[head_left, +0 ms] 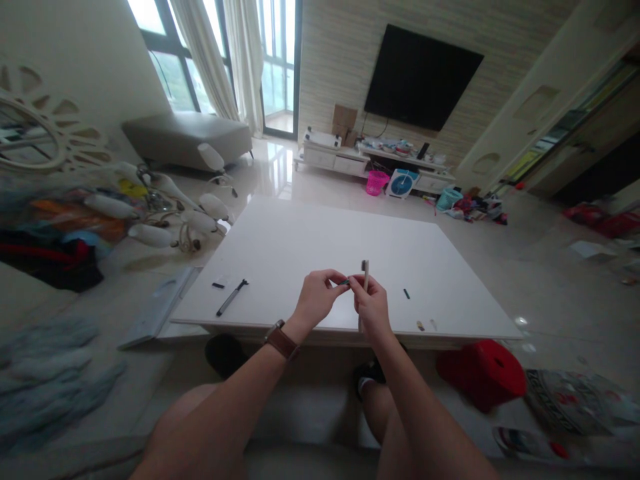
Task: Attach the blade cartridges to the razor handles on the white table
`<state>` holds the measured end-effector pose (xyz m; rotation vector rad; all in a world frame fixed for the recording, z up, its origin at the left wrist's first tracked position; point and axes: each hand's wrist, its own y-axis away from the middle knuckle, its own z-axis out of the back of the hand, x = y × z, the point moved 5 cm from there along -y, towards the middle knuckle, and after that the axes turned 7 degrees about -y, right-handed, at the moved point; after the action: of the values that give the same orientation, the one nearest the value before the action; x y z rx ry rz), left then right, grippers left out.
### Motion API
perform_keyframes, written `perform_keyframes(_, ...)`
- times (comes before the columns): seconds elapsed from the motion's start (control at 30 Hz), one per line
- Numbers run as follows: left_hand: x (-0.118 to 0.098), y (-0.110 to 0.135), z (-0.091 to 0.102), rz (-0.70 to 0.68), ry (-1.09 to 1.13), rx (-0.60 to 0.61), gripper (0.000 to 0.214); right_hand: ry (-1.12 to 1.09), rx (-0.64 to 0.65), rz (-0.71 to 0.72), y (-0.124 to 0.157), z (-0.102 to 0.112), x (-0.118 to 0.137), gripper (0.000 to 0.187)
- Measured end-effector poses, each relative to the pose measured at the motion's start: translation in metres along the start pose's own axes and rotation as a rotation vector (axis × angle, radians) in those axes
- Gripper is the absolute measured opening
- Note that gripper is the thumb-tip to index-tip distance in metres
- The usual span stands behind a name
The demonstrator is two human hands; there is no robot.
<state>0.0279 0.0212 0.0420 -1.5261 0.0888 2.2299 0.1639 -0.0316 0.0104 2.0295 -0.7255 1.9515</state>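
Observation:
Over the front part of the white table (310, 233), my left hand (317, 297) pinches a small dark green piece (345, 282) between thumb and fingertips. My right hand (373, 310) is closed around a toothbrush (365, 270) with a pale handle and dark bristles, held upright with the head at the top. Its thumb and fingertip meet the green piece as well. To the left lie a slim grey-and-black tool (232, 298) with a forked end and a small black piece (218, 285). A short dark strip (407, 293) and a tiny brown item (420, 325) rest on the right.
A red stool (483, 373) stands at the table's front right corner, near a printed bag (575, 400). A white-shaded lamp (160, 207) is on the floor at left. Beyond the table are a pink basket (377, 183), a blue fan (402, 183) and a low cabinet (335, 160).

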Motion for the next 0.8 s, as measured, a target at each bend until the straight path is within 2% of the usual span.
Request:
perform_keyframes(0.1, -0.0001, 0.0006, -0.0002, 0.007, 0.009, 0.006, 0.015, -0.002, -0.034, 0.005, 0.0002, 0.0021, 0.0007, 0.038)
perform_keyframes(0.8, 0.0036, -0.0002, -0.0011, 0.036, -0.001, 0.018, 0.013, 0.042, -0.023, 0.028, 0.0003, 0.0016, -0.0024, 0.037)
